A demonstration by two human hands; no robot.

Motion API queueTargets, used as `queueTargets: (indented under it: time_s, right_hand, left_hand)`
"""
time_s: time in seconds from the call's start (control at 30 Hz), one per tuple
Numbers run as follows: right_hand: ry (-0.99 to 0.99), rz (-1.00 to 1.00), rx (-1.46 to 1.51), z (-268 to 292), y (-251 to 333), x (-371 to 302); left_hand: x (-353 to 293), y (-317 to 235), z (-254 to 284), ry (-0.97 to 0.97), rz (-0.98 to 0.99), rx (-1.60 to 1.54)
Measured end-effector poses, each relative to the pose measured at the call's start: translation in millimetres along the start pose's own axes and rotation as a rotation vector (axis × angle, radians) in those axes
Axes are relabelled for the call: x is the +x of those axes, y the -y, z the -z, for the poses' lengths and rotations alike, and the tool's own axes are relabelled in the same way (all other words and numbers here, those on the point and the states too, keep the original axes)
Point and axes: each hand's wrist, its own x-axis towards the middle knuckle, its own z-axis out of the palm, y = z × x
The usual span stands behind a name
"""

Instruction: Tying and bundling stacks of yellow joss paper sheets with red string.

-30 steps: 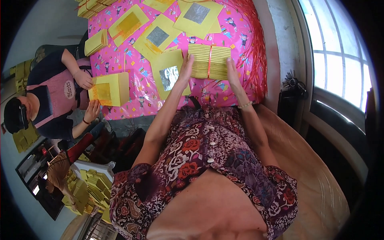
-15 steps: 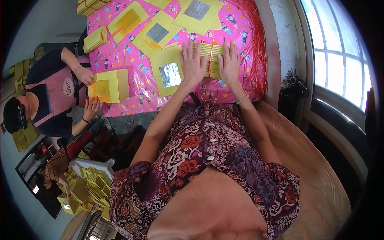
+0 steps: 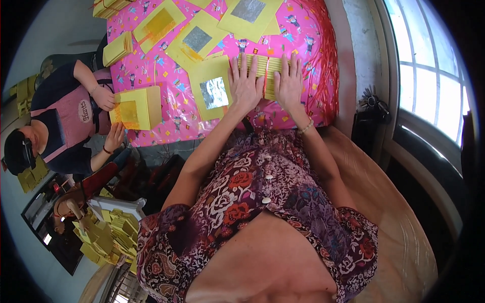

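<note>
A bundle of folded yellow papers (image 3: 272,86) lies on the pink patterned table cover, tied across its middle with a red strand (image 3: 266,76). My left hand (image 3: 245,83) presses flat on the bundle's left side, fingers stretched out. On its right side rests my right hand (image 3: 289,83), also flat with the fingers apart. Part of the bundle is hidden beneath both palms. Close by on the left is a yellow sheet with a silver foil square (image 3: 214,93).
More yellow sheets with foil or orange squares (image 3: 197,40) spread across the far table. Red strands (image 3: 327,60) hang along the right edge. At the left, a co-worker in a pink apron (image 3: 76,108) handles yellow papers (image 3: 144,107). A barred window (image 3: 429,65) stands right.
Both my hands stay flat on the bundle, with barely any shift. The co-worker's upper hand has moved slightly on the yellow papers. Another person at lower left has shifted position.
</note>
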Motion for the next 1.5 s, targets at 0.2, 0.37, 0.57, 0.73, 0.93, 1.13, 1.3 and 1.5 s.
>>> queueTargets:
  time_s: [0.2,0.37,0.57,0.73,0.93,1.13,1.3,1.5]
  right_hand:
    - [0.03,0.016,-0.171,5.8,6.2,7.8]
    - [0.068,0.034,-0.065,4.2,6.5,6.7]
    - [0.039,0.047,-0.054,1.6,5.1,6.6]
    - [0.045,0.034,-0.099,4.5,8.1,8.9]
    - [0.035,0.065,-0.047,2.4,-2.8,9.2]
    - [0.274,-1.085,1.016,-15.7,-64.7,10.3]
    - [0.43,-0.867,1.306,-20.2,-49.6,1.8]
    - [0.424,-0.658,1.304,19.2,-15.7,26.5]
  left_hand:
    - [7.4,4.2,4.2,-0.041,-0.057,-0.031]
    - [7.1,7.5,-3.0,-0.024,-0.075,-0.032]
    - [3.6,9.3,-5.1,-0.026,-0.085,-0.038]
    - [6.5,8.6,-5.3,-0.023,-0.088,0.006]
    - [11.4,16.9,-5.8,-0.05,-0.105,-0.208]
    - [23.9,78.6,-30.9,0.154,0.721,-1.045]
    - [31.7,56.4,-21.3,0.343,0.935,-1.489]
    - [42.5,52.4,3.2,0.21,0.609,-1.604]
